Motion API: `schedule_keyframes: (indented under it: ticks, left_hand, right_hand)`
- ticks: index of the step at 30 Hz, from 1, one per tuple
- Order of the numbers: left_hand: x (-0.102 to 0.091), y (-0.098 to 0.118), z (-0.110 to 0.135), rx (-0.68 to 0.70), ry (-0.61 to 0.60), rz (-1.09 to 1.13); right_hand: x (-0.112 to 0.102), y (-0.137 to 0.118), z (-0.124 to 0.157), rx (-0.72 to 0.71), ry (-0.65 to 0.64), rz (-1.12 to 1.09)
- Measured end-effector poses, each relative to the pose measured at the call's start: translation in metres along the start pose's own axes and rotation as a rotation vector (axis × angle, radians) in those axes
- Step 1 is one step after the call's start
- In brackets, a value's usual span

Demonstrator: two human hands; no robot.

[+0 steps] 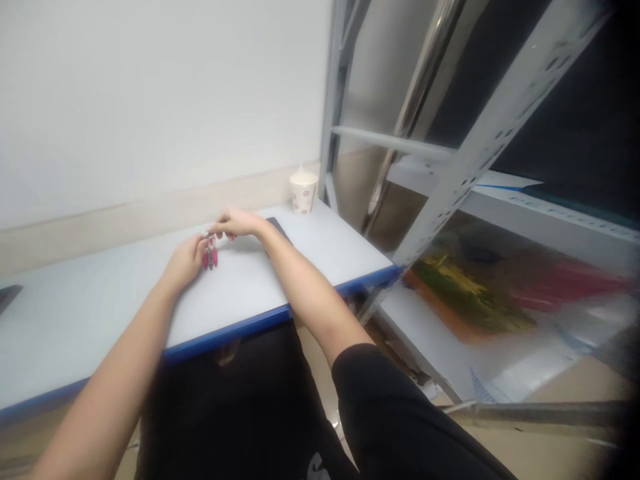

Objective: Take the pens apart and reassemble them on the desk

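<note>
My left hand (187, 259) rests at the tabletop with its fingers closed. My right hand (234, 223) reaches in from the right, its thumb and fingers pinched together close to the left fingertips. A small dark piece (210, 235) shows between the two hands; it is too small to name. Just below the fingers, beside my left hand, are several slim pink and dark pieces (215, 257) side by side, pen-like in shape. Whether they hang from the fingers or lie on the table, I cannot tell.
The white table (230, 293) has a blue front edge and stands against a wall. A patterned paper cup (303, 195) stands at its back right corner. A dark flat object (280, 230) lies behind my right forearm. A metal shelf rack (450, 180) rises on the right.
</note>
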State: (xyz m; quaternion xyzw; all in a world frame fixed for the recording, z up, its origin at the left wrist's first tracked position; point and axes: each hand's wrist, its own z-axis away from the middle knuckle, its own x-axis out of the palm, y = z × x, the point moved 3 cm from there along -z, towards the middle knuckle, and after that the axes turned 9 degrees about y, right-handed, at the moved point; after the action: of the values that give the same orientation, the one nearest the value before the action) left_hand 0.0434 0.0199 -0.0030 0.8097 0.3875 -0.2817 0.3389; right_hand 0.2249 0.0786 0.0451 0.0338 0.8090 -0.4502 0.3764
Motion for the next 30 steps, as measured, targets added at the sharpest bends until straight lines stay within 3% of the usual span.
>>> schedule_keyframes:
  ticks: [4,11,13,17,20,21,26,30]
  left_hand:
    - [0.0,0.005,0.001,0.033,0.083,-0.165]
    - [0.001,0.015,0.0,0.021,0.082,-0.273]
    - [-0.003,0.017,0.001,0.029,0.141,-0.283]
    - [-0.009,0.016,0.003,0.019,0.251,-0.138]
    - [-0.011,0.003,0.002,-0.098,0.416,0.037]
    - [-0.01,-0.001,0.001,-0.137,0.45,0.076]
    - [-0.003,-0.015,-0.001,-0.317,0.415,0.358]
    - [-0.001,-0.012,0.0,-0.339,0.364,0.546]
  right_hand:
    - [-0.001,-0.002,0.0,0.076,0.053,0.017]
    - [-0.004,-0.002,-0.002,0.21,0.0,0.099]
    - [-0.004,-0.005,-0.001,0.215,0.014,0.102]
    - [-0.004,-0.011,0.001,0.201,0.089,-0.014]
    - [-0.01,-0.007,-0.002,0.189,0.277,-0.169]
    - [-0.01,-0.005,-0.002,0.18,0.282,-0.203]
    - [-0.012,-0.001,0.007,0.183,0.141,-0.251]
    - [-0.011,0.004,0.014,0.098,-0.148,-0.338]
